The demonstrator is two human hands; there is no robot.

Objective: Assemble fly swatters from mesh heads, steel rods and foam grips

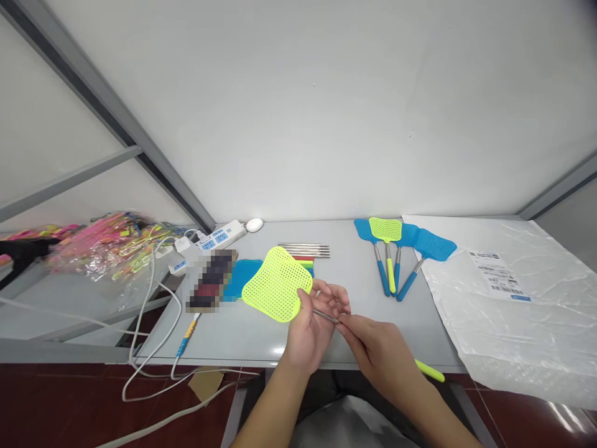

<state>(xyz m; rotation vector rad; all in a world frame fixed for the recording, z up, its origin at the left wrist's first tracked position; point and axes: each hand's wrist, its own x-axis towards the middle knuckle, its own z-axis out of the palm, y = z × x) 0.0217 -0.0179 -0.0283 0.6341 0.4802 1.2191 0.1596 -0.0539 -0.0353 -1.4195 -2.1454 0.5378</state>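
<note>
A yellow-green fly swatter (277, 283) with a perforated head is held above the front of the table. My left hand (310, 330) pinches it where the head meets the thin metal rod, the thumb on top and the other fingers loosely curled. Farther down the same rod, my right hand (380, 348) closes its fingertips around the metal. A yellow-green handle (430, 371) pokes out beyond the right hand; the stretch between is hidden. Behind the held swatter lie several metal rods (305, 250), coloured handles (305, 264) and blue swatter heads (242, 277).
Several assembled swatters (392, 258) lie at the back right, beside a white plastic package (517, 311). A power strip (219, 239), a white mouse-shaped object (254, 225) and a pixelated phone-like item (212, 281) are at left. Cables (152, 298) hang over the left edge near bagged colourful items (112, 249).
</note>
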